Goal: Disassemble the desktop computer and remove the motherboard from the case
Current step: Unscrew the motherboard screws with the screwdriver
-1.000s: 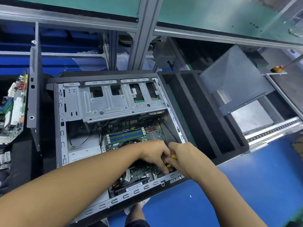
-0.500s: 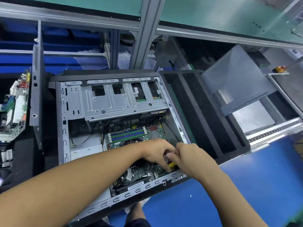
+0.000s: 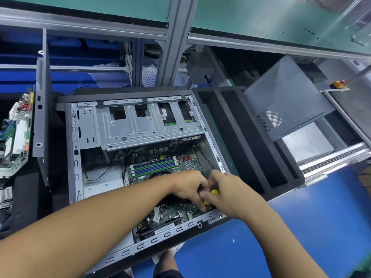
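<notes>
An open desktop computer case (image 3: 73, 157) lies on its side in front of me. Inside it sits the green motherboard (image 3: 160, 167) with blue and green memory slots, below a silver drive cage (image 3: 140, 125). Both hands meet over the board's lower right part. My right hand (image 3: 230, 193) grips a yellow-handled screwdriver (image 3: 212, 194), of which only bits of the handle show. My left hand (image 3: 188, 187) has its fingers curled down beside the screwdriver's shaft; its fingertips are hidden, so I cannot see whether they hold it.
A removed grey side panel (image 3: 285, 97) leans at the right over a black foam tray (image 3: 241, 137). Another circuit board (image 3: 16, 137) stands at the far left behind an upright grey panel (image 3: 41, 97). Blue floor (image 3: 301, 217) lies below, and aluminium frame posts (image 3: 172, 41) rise behind.
Both hands stay at the same spot on the board; the right hand has shifted slightly and more of the yellow handle shows. The camera has moved a little.
</notes>
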Demonstrator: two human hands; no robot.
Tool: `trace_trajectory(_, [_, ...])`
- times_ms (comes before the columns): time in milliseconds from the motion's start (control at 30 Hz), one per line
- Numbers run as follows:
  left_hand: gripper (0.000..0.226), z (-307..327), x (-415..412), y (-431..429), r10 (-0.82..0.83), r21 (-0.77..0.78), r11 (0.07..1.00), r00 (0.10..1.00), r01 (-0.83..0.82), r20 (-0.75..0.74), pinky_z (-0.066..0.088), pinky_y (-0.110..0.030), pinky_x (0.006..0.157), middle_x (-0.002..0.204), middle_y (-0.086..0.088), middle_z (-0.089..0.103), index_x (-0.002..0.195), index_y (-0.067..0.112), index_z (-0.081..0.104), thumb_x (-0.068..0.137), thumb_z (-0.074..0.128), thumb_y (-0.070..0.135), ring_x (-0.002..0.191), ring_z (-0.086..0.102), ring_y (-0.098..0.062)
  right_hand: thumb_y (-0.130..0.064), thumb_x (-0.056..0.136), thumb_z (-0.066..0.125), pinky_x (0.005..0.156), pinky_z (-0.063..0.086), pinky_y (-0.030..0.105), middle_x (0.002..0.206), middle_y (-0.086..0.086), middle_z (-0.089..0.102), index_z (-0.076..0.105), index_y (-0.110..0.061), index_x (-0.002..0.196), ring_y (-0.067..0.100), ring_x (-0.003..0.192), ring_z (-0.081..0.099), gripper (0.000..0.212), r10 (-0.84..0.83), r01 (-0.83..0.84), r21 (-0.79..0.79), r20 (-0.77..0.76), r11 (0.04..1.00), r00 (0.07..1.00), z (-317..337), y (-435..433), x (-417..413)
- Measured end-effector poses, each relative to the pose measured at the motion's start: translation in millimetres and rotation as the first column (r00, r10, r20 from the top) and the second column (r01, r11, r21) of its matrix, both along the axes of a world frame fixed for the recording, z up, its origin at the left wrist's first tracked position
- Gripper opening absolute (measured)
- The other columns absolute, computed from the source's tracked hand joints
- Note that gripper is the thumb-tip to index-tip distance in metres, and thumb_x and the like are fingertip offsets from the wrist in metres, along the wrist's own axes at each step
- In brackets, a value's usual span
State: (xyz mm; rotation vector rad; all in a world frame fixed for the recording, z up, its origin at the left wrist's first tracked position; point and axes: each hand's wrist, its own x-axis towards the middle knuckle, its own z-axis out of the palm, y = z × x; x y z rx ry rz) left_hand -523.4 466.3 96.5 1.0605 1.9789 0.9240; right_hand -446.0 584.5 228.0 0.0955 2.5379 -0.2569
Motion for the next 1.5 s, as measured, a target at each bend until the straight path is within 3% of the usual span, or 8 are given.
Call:
trace_trajectory(133, [0.032, -2.6, 0.6, 1.3, -0.001, 0.004, 1.000, 1.000, 0.001, 0.029, 0.039, -0.010, 0.052, 0.077, 0.010, 0.067, 0.075, 0.030, 0.061, 0.065, 0.089, 0.041, 0.070, 0.060, -0.004, -0.048, 0.095, 0.056, 0.047, 0.031, 0.027, 0.071, -0.006, 0.045, 0.040, -0.025, 0.074, 0.016, 0.062, 0.047, 0.035, -0.005, 0.013, 0.122, -0.061, 0.992, 0.998, -5.5, -3.1, -1.0])
trace_trajectory(300, [0.031, 2.6, -2.6, -2.2, -0.030, 0.000, 1.000, 0.995, 0.030, 0.098, 0.049, -0.027, 0.077, 0.088, 0.005, 0.071, 0.093, 0.018, 0.073, 0.072, 0.086, 0.036, 0.084, 0.063, -0.013, -0.030, 0.092, 0.065, 0.060, 0.041, 0.030, 0.089, -0.002, 0.054, 0.049, -0.026, 0.085, 0.021, 0.080, 0.056, 0.018, 0.045, -0.041, 0.066, -0.056, 0.997, 0.997, -1.8, -4.6, -3.0])
trace_trajectory(500, [0.024, 1.3, -2.3, -1.0, 0.020, -0.022, 1.000, 0.999, -0.019, 0.048, 0.035, -0.011, 0.050, 0.061, 0.021, 0.061, 0.065, 0.034, 0.065, 0.067, 0.088, 0.039, 0.058, 0.053, 0.004, -0.021, 0.091, 0.066, 0.077, 0.049, 0.035, 0.100, -0.003, 0.044, 0.059, -0.027, 0.097, 0.022, 0.089, 0.057, 0.011, 0.065, -0.064, -0.022, 0.011, 0.998, 0.998, 0.8, -0.6, -2.3])
trace_trajectory(667, [0.034, -0.8, 0.3, 1.1, 0.002, 0.005, 1.000, 0.999, -0.003, 0.043, 0.045, -0.024, 0.060, 0.074, 0.009, 0.062, 0.074, 0.025, 0.058, 0.067, 0.089, 0.037, 0.069, 0.057, -0.007, -0.057, 0.090, 0.059, 0.049, 0.030, 0.027, 0.077, -0.005, 0.048, 0.045, -0.022, 0.082, 0.018, 0.067, 0.049, 0.038, -0.073, 0.075, 0.126, -0.022, 0.989, 0.997, -4.4, -3.3, -0.7])
trace_trajectory(800, [0.038, 3.9, 1.2, -0.4, -0.011, -0.008, 1.000, 0.997, 0.012, 0.081, 0.052, -0.035, 0.076, 0.089, 0.004, 0.069, 0.092, 0.022, 0.066, 0.067, 0.089, 0.038, 0.084, 0.063, -0.016, -0.036, 0.096, 0.058, 0.049, 0.030, 0.025, 0.086, -0.001, 0.049, 0.042, -0.024, 0.087, 0.017, 0.067, 0.048, 0.021, 0.013, -0.010, 0.088, -0.029, 0.996, 1.000, -7.5, -7.0, 0.2])
trace_trajectory(967, [0.020, 4.3, -3.8, -3.7, -0.041, -0.018, 0.999, 0.996, 0.043, 0.082, 0.041, -0.011, 0.060, 0.067, 0.021, 0.065, 0.085, 0.021, 0.075, 0.074, 0.086, 0.033, 0.066, 0.058, 0.001, -0.018, 0.093, 0.062, 0.073, 0.049, 0.035, 0.103, -0.001, 0.045, 0.053, -0.025, 0.096, 0.025, 0.089, 0.056, 0.012, 0.088, -0.089, 0.033, 0.033, 0.995, 0.996, -2.9, -3.8, -1.9])
trace_trajectory(1200, [0.033, -1.2, 1.3, 2.8, -0.017, -0.025, 1.000, 1.000, 0.018, 0.013, 0.049, -0.030, 0.062, 0.077, 0.007, 0.065, 0.079, 0.025, 0.064, 0.065, 0.088, 0.043, 0.071, 0.060, -0.008, -0.063, 0.090, 0.054, 0.050, 0.032, 0.029, 0.084, -0.001, 0.049, 0.041, -0.023, 0.077, 0.025, 0.076, 0.051, 0.044, -0.062, 0.059, 0.166, 0.012, 0.984, 0.998, -9.2, -5.6, -1.4])
trace_trajectory(1500, [0.021, 0.6, -6.3, -4.6, -0.036, 0.014, 0.999, 0.994, 0.035, 0.099, 0.048, -0.022, 0.077, 0.090, 0.006, 0.073, 0.092, 0.022, 0.075, 0.075, 0.085, 0.030, 0.080, 0.062, -0.005, -0.021, 0.092, 0.065, 0.078, 0.048, 0.035, 0.103, -0.002, 0.044, 0.055, -0.024, 0.097, 0.022, 0.090, 0.053, 0.011, 0.058, -0.059, 0.027, 0.008, 0.998, 0.998, -9.6, 0.7, -0.4])
